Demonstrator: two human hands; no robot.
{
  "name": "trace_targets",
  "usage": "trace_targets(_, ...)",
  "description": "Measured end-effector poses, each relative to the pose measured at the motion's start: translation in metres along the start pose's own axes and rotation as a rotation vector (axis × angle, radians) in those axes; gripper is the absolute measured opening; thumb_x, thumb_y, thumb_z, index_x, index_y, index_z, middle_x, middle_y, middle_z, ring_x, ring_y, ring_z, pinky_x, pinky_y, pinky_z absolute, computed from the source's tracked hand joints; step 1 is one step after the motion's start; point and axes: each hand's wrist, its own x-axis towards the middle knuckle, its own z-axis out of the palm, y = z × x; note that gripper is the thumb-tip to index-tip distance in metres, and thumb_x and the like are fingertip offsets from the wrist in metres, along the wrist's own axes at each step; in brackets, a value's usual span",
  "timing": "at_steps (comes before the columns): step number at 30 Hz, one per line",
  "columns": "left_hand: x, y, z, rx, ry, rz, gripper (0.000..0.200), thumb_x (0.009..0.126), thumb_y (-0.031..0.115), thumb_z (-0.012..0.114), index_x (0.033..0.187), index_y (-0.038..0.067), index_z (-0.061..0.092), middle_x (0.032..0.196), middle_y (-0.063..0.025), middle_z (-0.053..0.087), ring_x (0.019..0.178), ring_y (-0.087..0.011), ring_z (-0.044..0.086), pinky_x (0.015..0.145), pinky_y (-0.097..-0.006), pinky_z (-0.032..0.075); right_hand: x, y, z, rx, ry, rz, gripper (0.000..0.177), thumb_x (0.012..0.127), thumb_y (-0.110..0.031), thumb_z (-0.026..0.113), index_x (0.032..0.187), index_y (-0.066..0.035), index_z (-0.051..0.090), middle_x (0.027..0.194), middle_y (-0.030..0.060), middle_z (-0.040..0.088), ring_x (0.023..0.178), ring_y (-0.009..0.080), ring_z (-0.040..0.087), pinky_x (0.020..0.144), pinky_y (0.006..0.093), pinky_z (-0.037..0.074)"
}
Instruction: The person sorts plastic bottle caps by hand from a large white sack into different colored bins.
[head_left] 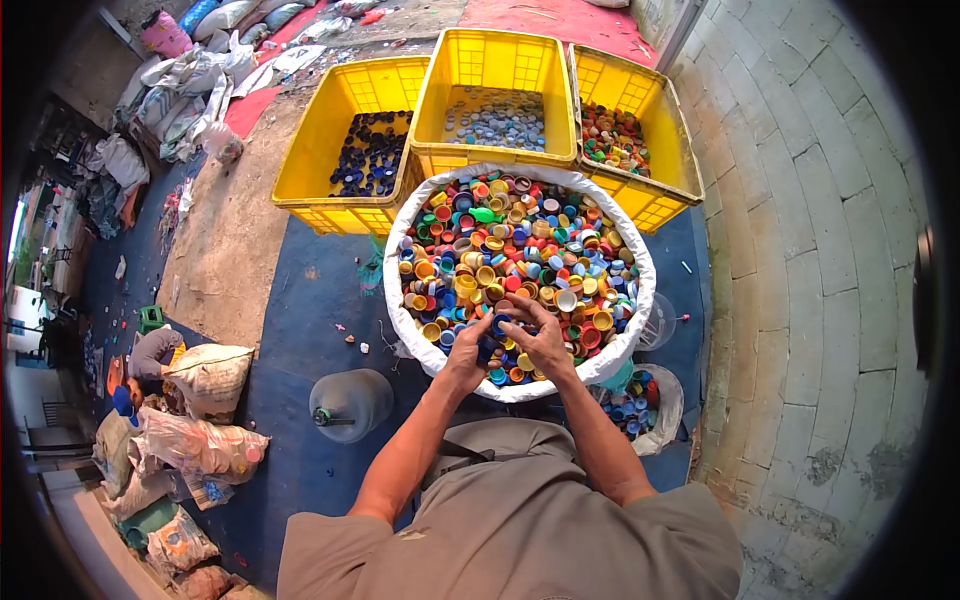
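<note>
Reaching forward, left hand and right hand touching over bottle caps; fingers curled, hold unclear

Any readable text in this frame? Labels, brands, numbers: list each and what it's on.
No legible text anywhere in the frame.
Bottle caps in the white sack: any print or embossing is too small to read.
Yellow crates: no markings visible.
Sacks at lower left: printed patches, blurred, unreadable.
Water jug: no readable label.
</note>
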Motion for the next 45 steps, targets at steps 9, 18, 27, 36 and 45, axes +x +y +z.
trace_targets(9,-0.010,-0.012,-0.047,-0.182,0.051,0.094,0.023,0.089,0.018,0.056,0.107,0.004,0.059,0.091,-0.0031,0.062,0.077,-0.0137,0.059,0.067,-0.0285,0.051,0.011,0.023,0.034,0.472,0.121,0.304,0.024,0.087,-0.007,0.055,0.111,-0.004,0.061,0.091,0.0033,0.061,0.078,0.0094,0.058,0.065,0.0254,0.049)
trace_targets(18,-0.022,-0.013,-0.120,-0.378,0.124,0.154,0.022,0.091,0.009,0.053,0.112,0.002,0.051,0.098,-0.0130,0.064,0.080,-0.0208,0.065,0.074,-0.0336,0.055,0.003,0.046,0.070,0.962,-0.014,0.657,0.051,0.070,-0.006,0.050,0.121,-0.001,0.049,0.108,0.0147,0.058,0.095,0.0289,0.060,0.080,0.0388,0.051)
trace_targets(27,0.021,0.056,-0.180,-0.654,0.105,0.144,0.024,0.095,0.022,0.045,0.102,0.000,0.052,0.088,-0.0118,0.062,0.073,-0.0217,0.062,0.066,-0.0332,0.053,0.066,0.055,0.151,0.914,0.098,0.665,0.037,0.066,-0.006,0.045,0.100,0.005,0.051,0.098,0.0180,0.059,0.093,0.0303,0.060,0.088,0.0409,0.049)
trace_targets(36,-0.015,0.367,-0.091,-0.443,-0.215,0.642,0.115,0.081,0.042,0.062,0.138,-0.012,-0.022,0.147,-0.0332,-0.020,0.140,-0.0415,-0.015,0.115,-0.0482,-0.003,0.251,-0.138,0.206,1.441,-0.194,0.015,0.088,0.065,0.000,0.044,0.136,0.018,-0.006,0.148,0.0341,-0.008,0.140,0.0439,-0.011,0.116,0.0542,0.004)
trace_targets(45,-0.098,0.304,-0.233,-0.365,0.096,0.670,0.060,0.089,0.034,0.057,0.125,-0.011,0.041,0.128,-0.0266,0.042,0.125,-0.0359,0.039,0.109,-0.0457,0.030,0.167,-0.007,0.157,1.192,0.030,0.168,0.080,0.070,0.002,0.043,0.142,0.009,0.009,0.149,0.0312,0.006,0.140,0.0444,0.011,0.114,0.0556,0.023)
